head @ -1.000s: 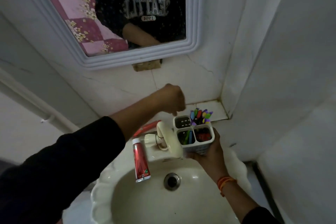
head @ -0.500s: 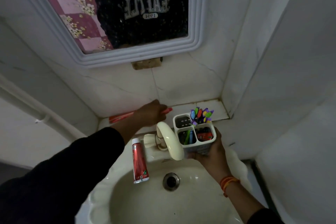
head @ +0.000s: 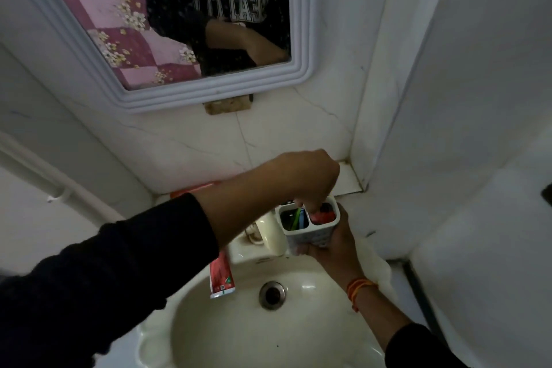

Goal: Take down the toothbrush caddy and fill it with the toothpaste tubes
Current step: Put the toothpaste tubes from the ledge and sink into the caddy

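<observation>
Starting at the left side, an orange-red toothpaste tube lies on the tiled ledge at about 10 o'clock from the sink drain, half hidden behind the sleeve, and a red toothpaste tube rests on the sink rim with its flat end hanging over the basin. Both are not yet in the toothbrush caddy, so I judge the filling is only partly done. The risk I see is this: the red tube can slide into the wet basin if the forearm above it brushes it, and the caddy, carried in the air and not set down, can tip if the pushing from above is too strong. The left hand is curled narrow, its fingertips pinched down into a compartment; something red is under them, but I cannot tell if it is gripped. At 1 o'clock from the drain, the right hand wraps the caddy wall from below and holds it over the tap.
</observation>
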Tool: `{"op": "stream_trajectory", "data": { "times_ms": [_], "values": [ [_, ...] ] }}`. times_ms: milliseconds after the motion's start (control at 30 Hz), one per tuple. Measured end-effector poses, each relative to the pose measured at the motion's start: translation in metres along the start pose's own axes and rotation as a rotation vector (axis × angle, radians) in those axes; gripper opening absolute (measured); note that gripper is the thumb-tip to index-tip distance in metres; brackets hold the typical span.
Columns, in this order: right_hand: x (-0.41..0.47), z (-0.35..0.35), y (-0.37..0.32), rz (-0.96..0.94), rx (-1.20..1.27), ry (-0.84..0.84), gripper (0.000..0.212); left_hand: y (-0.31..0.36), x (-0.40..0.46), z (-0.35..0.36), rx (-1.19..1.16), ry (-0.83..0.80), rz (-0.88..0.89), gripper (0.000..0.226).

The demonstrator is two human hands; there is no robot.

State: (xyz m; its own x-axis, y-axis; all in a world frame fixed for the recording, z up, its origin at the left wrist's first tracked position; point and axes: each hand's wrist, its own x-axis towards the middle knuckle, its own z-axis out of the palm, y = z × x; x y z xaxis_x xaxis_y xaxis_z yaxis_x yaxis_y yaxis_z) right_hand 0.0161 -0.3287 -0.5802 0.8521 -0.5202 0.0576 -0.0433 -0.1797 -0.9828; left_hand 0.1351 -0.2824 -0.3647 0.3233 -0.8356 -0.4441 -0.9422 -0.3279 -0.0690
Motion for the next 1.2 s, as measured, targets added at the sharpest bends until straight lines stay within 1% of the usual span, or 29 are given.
{"op": "stream_trajectory", "data": {
  "times_ms": [100,167,233,267,300,333,367,400,433,467,500,533,600,667,767,867,900,967,1033,1067,1133,1200],
  "values": [
    [0.001,-0.001,0.001,0.024,-0.015,-0.008,0.118,0.010,0.003,0.011,-0.074,-0.004,-0.035,0.021],
    [0.001,-0.002,-0.002,0.005,-0.043,-0.010,0.114,0.001,-0.001,0.011,-0.271,0.001,-0.038,0.024],
    [0.001,-0.003,0.000,0.015,-0.008,-0.034,0.097,-0.019,-0.007,0.012,-0.503,0.091,-0.060,0.023],
    [-0.002,-0.003,-0.004,0.005,0.013,-0.035,0.082,-0.033,-0.009,0.015,-0.589,0.143,-0.085,0.021],
    [-0.004,-0.003,-0.006,-0.014,-0.034,-0.024,0.068,-0.048,-0.010,0.022,-0.639,0.178,-0.127,0.018],
    [-0.006,-0.003,-0.011,-0.008,-0.013,-0.020,0.060,-0.063,-0.010,0.033,-0.652,0.186,-0.179,0.015],
    [-0.006,-0.002,-0.015,-0.020,-0.020,-0.023,0.062,-0.079,-0.010,0.046,-0.599,0.169,-0.228,0.013],
    [-0.006,-0.002,-0.016,-0.025,0.021,-0.027,0.069,-0.093,-0.009,0.062,-0.520,0.137,-0.263,0.014],
    [-0.006,-0.002,-0.018,0.005,0.043,-0.024,0.073,-0.106,-0.010,0.079,-0.427,0.082,-0.296,0.017],
    [-0.006,-0.002,-0.017,0.016,0.116,-0.039,0.074,-0.118,-0.011,0.097,-0.340,0.027,-0.315,0.021],
    [-0.006,-0.002,-0.013,0.019,0.123,-0.047,0.077,-0.129,-0.012,0.114,-0.283,-0.014,-0.340,0.025],
    [-0.005,-0.001,-0.010,0.029,0.145,-0.048,0.085,-0.138,-0.012,0.130,-0.264,-0.043,-0.368,0.030],
    [-0.006,-0.001,-0.004,0.020,0.101,-0.027,0.104,-0.149,-0.013,0.154,-0.312,-0.031,-0.470,0.042],
    [-0.006,0.000,-0.001,0.026,0.082,-0.031,0.113,-0.157,-0.009,0.171,-0.340,0.056,-0.549,0.052],
    [-0.005,0.001,0.006,0.034,0.092,-0.020,0.114,-0.155,0.000,0.187,-0.382,0.196,-0.582,0.063],
    [-0.005,0.003,0.005,0.040,0.081,-0.017,0.113,-0.148,0.011,0.190,-0.469,0.257,-0.639,0.067],
    [-0.005,0.003,0.004,0.040,0.089,-0.016,0.113,-0.145,0.011,0.188,-0.481,0.277,-0.673,0.064],
    [-0.005,0.003,0.003,0.049,0.102,-0.012,0.110,-0.143,0.013,0.188,-0.500,0.313,-0.733,0.051],
    [-0.004,0.003,0.001,0.056,0.111,-0.013,0.107,-0.145,0.013,0.189,-0.466,0.290,-0.760,0.041],
    [-0.004,0.003,0.001,0.051,0.100,-0.008,0.107,-0.147,0.013,0.191,-0.435,0.269,-0.763,0.040],
    [-0.004,0.003,0.001,0.041,0.051,-0.007,0.111,-0.151,0.010,0.190,-0.355,0.237,-0.751,0.048],
    [-0.005,0.003,-0.001,0.047,0.056,-0.011,0.108,-0.152,0.007,0.188,-0.189,0.245,-0.708,0.061]
  ]
}}
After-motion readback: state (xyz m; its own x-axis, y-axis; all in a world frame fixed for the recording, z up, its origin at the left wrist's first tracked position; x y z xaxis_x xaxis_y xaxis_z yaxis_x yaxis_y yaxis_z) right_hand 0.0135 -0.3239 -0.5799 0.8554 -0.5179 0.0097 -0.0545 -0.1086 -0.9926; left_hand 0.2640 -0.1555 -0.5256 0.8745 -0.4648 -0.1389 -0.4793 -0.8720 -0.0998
